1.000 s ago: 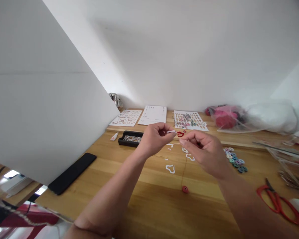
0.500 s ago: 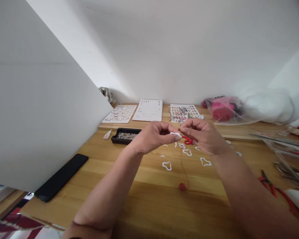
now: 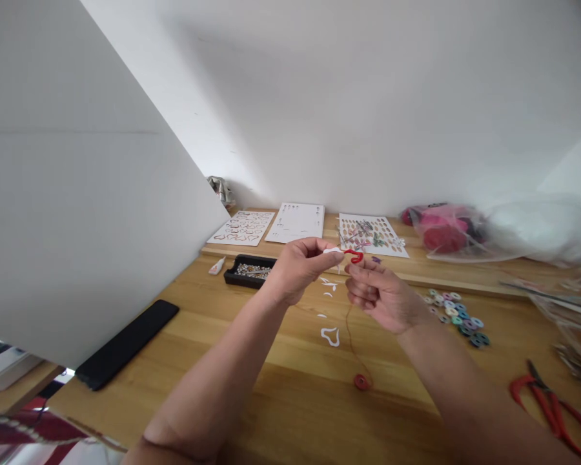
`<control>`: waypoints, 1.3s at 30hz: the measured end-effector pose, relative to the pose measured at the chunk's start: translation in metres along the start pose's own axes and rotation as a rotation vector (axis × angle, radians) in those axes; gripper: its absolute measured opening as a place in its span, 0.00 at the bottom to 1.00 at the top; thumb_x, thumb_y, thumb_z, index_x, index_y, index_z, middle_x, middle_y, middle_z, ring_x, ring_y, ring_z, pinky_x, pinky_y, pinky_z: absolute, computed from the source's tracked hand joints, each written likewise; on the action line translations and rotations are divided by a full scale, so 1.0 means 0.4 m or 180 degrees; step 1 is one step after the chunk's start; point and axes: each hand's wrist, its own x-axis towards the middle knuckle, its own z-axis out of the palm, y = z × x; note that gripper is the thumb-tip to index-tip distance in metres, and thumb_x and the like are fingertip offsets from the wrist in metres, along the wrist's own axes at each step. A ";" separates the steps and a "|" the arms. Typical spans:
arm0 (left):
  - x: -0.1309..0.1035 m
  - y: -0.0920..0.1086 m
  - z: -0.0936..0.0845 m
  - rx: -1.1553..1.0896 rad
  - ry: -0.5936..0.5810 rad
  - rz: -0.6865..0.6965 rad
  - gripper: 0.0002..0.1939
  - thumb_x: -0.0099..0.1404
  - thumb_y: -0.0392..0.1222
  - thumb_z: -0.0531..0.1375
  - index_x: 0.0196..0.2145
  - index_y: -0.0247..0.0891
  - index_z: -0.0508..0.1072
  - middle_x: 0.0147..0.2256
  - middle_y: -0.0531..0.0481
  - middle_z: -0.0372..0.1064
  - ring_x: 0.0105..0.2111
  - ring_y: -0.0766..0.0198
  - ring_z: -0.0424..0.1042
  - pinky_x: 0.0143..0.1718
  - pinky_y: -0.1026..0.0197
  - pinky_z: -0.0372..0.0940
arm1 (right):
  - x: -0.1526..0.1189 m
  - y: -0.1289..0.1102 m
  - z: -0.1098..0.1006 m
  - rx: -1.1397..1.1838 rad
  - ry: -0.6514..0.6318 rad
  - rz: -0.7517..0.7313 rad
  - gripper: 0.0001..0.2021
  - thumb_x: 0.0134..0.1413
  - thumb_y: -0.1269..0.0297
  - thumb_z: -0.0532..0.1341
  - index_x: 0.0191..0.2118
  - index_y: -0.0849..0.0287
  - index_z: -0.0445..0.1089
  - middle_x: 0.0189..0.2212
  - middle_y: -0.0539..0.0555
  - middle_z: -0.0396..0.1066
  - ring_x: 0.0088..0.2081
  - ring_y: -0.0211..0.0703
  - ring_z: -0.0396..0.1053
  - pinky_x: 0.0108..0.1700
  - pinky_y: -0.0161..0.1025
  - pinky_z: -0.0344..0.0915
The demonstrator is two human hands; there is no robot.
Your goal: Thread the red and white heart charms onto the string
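Between its thumb and fingers, my left hand (image 3: 303, 268) pinches a small white cutout (image 3: 332, 250). A red curled piece (image 3: 355, 255) sticks out from the cutout towards the right. My right hand (image 3: 380, 290) is closed just below the red piece, its thumb and index finger together; a thin orange thread hangs from near it. The thread (image 3: 350, 339) runs down to a small red spool (image 3: 361, 382) on the wooden table. White paper cutouts (image 3: 330, 336) lie below and between my hands.
A black tray of beads (image 3: 250, 271) and a white glue bottle (image 3: 217, 265) are on the left. Punched sheets (image 3: 242, 228) lie at the back. Coloured spools (image 3: 458, 314), red-handled pliers (image 3: 552, 403) and plastic bags (image 3: 537, 229) occupy the right. A black slab (image 3: 128, 342) rests at the left edge.
My right hand has dropped slightly below the red piece, which now shows more fully. The view has shifted, bringing the coloured spools and more of the pliers into sight.
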 end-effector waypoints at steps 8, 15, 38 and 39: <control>0.016 -0.030 -0.010 0.0492 0.0405 0.0518 0.12 0.55 0.45 0.69 0.30 0.34 0.74 0.28 0.52 0.71 0.26 0.71 0.63 0.29 0.65 0.58 | -0.016 0.005 0.030 -0.0454 0.0394 -0.0276 0.14 0.42 0.59 0.73 0.25 0.57 0.68 0.13 0.40 0.50 0.17 0.29 0.42 0.21 0.33 0.41; -0.005 -0.012 -0.011 0.1952 0.0114 0.0820 0.05 0.57 0.40 0.65 0.28 0.35 0.76 0.25 0.52 0.69 0.24 0.71 0.60 0.25 0.65 0.55 | -0.050 -0.032 0.020 -0.2417 0.0676 -0.1237 0.09 0.53 0.59 0.68 0.29 0.59 0.73 0.16 0.43 0.53 0.19 0.31 0.46 0.22 0.36 0.40; 0.005 -0.017 -0.020 0.0389 -0.0444 0.0279 0.09 0.58 0.43 0.68 0.29 0.36 0.75 0.25 0.54 0.68 0.24 0.73 0.61 0.29 0.65 0.57 | -0.003 0.003 -0.005 0.0011 -0.0133 0.0338 0.17 0.44 0.62 0.71 0.22 0.56 0.60 0.16 0.40 0.42 0.21 0.32 0.35 0.21 0.32 0.40; 0.006 -0.019 -0.020 0.0409 -0.0376 0.0341 0.09 0.58 0.44 0.68 0.30 0.36 0.74 0.26 0.54 0.69 0.25 0.73 0.61 0.29 0.65 0.58 | -0.004 0.005 -0.002 0.0043 -0.0110 0.0342 0.17 0.45 0.62 0.70 0.22 0.56 0.60 0.16 0.40 0.41 0.21 0.32 0.35 0.21 0.32 0.40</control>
